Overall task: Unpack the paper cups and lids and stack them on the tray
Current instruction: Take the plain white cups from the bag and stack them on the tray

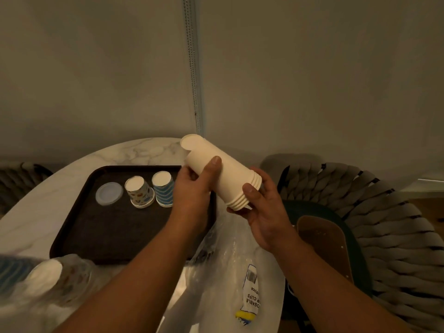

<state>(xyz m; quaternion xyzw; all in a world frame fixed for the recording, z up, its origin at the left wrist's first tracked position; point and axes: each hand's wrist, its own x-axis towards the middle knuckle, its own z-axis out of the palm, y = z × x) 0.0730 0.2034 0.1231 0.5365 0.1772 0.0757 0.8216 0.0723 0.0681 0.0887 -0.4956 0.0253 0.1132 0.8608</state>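
I hold a nested stack of plain cream paper cups (230, 174) tilted in the air above the tray's right edge, bases up and to the left. My left hand (194, 188) grips the stack's narrow part, thumb across it. My right hand (262, 207) grips the rim end from below. On the dark brown tray (105, 234) stand a stack of clear plastic lids (109, 193), an upside-down stack of patterned cups (139, 192) and an upside-down stack of blue striped cups (164, 188).
An empty clear plastic bag with a printed label (240, 282) lies under my forearms. More bagged cups (45, 277) lie at the near left on the marble table (134, 152). A woven chair (374, 224) stands to the right, against the wall.
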